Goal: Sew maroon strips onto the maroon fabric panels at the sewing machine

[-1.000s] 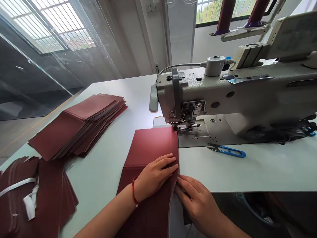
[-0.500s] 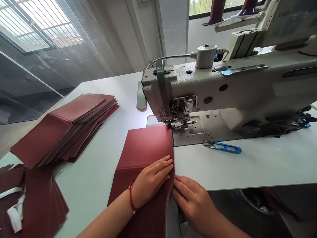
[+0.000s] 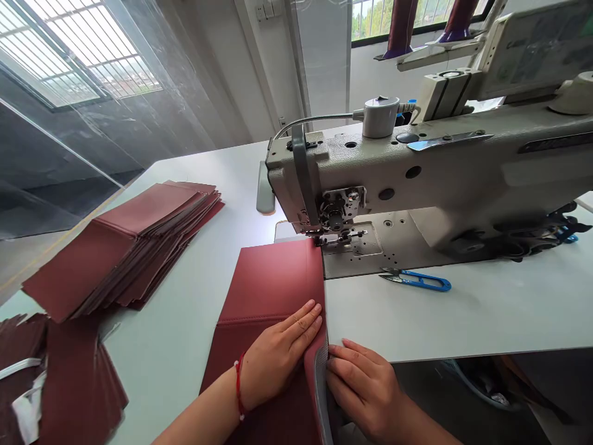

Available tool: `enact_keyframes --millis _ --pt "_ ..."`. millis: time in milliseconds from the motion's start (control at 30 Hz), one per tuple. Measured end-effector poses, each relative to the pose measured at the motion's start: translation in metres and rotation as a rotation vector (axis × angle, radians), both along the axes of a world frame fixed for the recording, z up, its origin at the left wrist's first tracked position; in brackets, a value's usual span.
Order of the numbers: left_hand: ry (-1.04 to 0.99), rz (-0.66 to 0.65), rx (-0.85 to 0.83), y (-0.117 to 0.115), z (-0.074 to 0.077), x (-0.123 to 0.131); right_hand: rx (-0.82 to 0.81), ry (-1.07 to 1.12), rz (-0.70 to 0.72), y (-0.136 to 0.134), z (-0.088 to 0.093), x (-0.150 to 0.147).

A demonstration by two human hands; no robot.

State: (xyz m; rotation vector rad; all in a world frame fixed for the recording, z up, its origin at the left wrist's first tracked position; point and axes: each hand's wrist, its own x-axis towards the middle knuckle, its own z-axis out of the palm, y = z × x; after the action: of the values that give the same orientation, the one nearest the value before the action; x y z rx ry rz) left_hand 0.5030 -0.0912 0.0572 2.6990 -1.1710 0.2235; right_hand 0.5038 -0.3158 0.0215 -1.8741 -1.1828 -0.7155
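A dark red leather-like piece (image 3: 273, 278) lies on the white table (image 3: 463, 309), its far right corner under the presser foot (image 3: 331, 238) of a grey industrial sewing machine (image 3: 417, 173). My left hand (image 3: 278, 349) lies flat on the piece near its right edge, fingers stretched out; a red cord circles the wrist. My right hand (image 3: 361, 383) is at the table's front edge, fingers curled against the folded right edge of the piece where it hangs down.
A fanned stack of the same red pieces (image 3: 125, 241) sits at the left, and another pile with white strips (image 3: 55, 383) at the near left. Blue thread snips (image 3: 417, 281) lie right of the needle plate. Thread cones (image 3: 403, 25) stand behind the machine.
Both hands have slid a little back toward me along the piece's right edge; the right hand now sits at the table's front edge. The view shifted slightly.
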Motion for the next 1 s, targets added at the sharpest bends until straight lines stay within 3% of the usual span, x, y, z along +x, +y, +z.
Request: enact_keyframes --millis 567,800,1000 --pt "-0.079 0.048 0.062 -0.003 0.0 -0.002 0.054 -0.014 0.105 0.001 -0.003 0.006" --pt "0.001 0.056 0.043 -0.003 -0.002 -0.003 0.021 0.011 0.111 0.001 0.004 0.007" --pt "0.02 0.041 0.096 -0.006 0.006 -0.003 -0.012 0.074 0.127 -0.004 0.006 0.004"
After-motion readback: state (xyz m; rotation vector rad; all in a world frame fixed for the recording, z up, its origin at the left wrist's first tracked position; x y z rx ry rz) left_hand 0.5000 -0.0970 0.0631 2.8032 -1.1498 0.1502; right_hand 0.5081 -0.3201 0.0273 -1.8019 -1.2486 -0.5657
